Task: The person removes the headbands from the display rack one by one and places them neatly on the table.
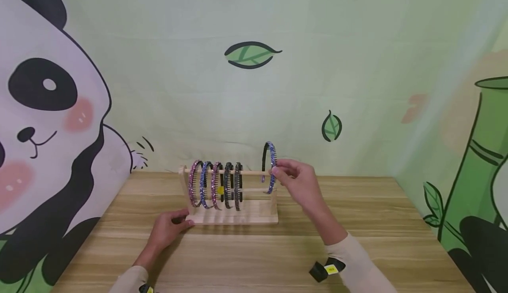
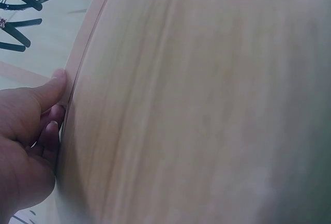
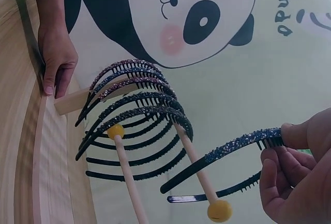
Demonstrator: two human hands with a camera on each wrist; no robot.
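My right hand (image 1: 299, 183) pinches a blue glittery toothed headband (image 1: 272, 152) at the right end of the wooden rack (image 1: 238, 218). In the right wrist view, thumb and fingers hold the curved top of this headband (image 3: 240, 145), whose two arms point toward the rack's upper rod (image 3: 195, 157). Several glittery headbands (image 1: 216, 183), pink, blue and dark, hang in a row on the left part of the rack. My left hand (image 1: 168, 230) grips the left front corner of the rack's base, thumb on its edge, as the left wrist view also shows (image 2: 31, 136).
Yellow balls (image 3: 219, 211) cap the rod ends. The rack stands on a wood-grain table (image 1: 238, 257). Behind it hangs a green backdrop (image 1: 190, 86) printed with a panda and leaves. Black devices (image 1: 319, 272) are strapped at the wrists.
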